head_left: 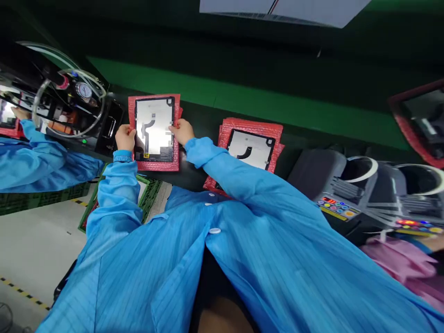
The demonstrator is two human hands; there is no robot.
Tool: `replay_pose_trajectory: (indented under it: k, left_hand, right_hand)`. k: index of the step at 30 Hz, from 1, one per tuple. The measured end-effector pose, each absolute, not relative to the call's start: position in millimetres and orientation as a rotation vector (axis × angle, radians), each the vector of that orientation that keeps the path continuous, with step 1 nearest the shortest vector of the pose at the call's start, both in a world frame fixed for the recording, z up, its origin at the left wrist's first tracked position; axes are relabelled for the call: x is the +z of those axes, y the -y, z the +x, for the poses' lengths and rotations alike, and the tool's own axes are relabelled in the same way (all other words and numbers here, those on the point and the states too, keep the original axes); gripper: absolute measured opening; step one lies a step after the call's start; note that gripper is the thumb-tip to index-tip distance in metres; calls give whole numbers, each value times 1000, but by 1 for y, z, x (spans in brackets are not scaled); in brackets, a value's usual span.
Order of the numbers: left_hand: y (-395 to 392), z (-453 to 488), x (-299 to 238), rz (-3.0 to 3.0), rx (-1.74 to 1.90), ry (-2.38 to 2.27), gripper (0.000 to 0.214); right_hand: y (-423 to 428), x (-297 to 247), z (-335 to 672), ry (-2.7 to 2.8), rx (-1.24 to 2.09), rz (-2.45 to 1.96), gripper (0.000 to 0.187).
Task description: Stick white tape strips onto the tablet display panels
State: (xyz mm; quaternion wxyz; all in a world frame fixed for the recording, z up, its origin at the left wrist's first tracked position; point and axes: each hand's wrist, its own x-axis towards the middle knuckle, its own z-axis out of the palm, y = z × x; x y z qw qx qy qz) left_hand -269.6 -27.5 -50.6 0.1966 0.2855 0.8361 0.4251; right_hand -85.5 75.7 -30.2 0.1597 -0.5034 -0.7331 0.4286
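A flat tablet back panel (154, 128), silver with a black rim, lies on a red bubble-wrap sheet (155, 164) on the dark conveyor belt. My left hand (125, 138) grips its left edge and my right hand (181, 131) grips its right edge, fingers curled over the sides. Both arms are in blue sleeves. To the right, a second panel (252, 149) rests on its own red bubble-wrap sheet (250, 126), partly hidden behind my right sleeve.
A machine with a pressure gauge (84, 89) and clear tubing stands at left, where another person's blue sleeve (38, 159) reaches in. Two grey tape dispensers (338, 182) sit at right beside a pink sleeve (405, 259). A green strip (243, 99) borders the belt's far side.
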Motion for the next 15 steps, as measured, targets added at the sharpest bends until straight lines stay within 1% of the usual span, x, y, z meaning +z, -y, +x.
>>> replay_pose_trajectory:
  k: [2, 4, 7, 8, 9, 10, 12, 13, 15]
  left_hand:
    - [23, -276, -57, 816, 1080, -2407, 11]
    - [22, -275, -59, 879, 1006, -2452, 14]
    - [28, -258, -54, 1081, 1042, -2536, 35]
    - [30, -247, -50, 1203, 1091, -2543, 41]
    - [31, -233, -45, 1358, 1145, -2514, 43]
    - [29, -216, -40, 1545, 1182, -2428, 43]
    - [21, -173, -28, 1957, 1179, -2095, 37]
    - [15, -149, -23, 2121, 1163, -1905, 32]
    - [-1, -100, -18, 2345, 1129, -1564, 25]
  right_hand:
    - [-74, -25, -94, 2178, 1153, -1620, 10]
    - [-66, -15, -80, 2202, 1171, -1648, 6]
    - [-40, 9, -15, 2084, 1378, -1426, 13]
    - [-28, 16, 16, 1967, 1492, -1328, 14]
    - [-13, 23, 50, 1836, 1590, -1269, 20]
    - [3, 28, 84, 1708, 1634, -1249, 27]
    - [35, 31, 149, 1499, 1599, -1318, 38]
    - [49, 28, 178, 1395, 1529, -1383, 41]
    - [72, 17, 225, 1118, 1240, -1510, 41]
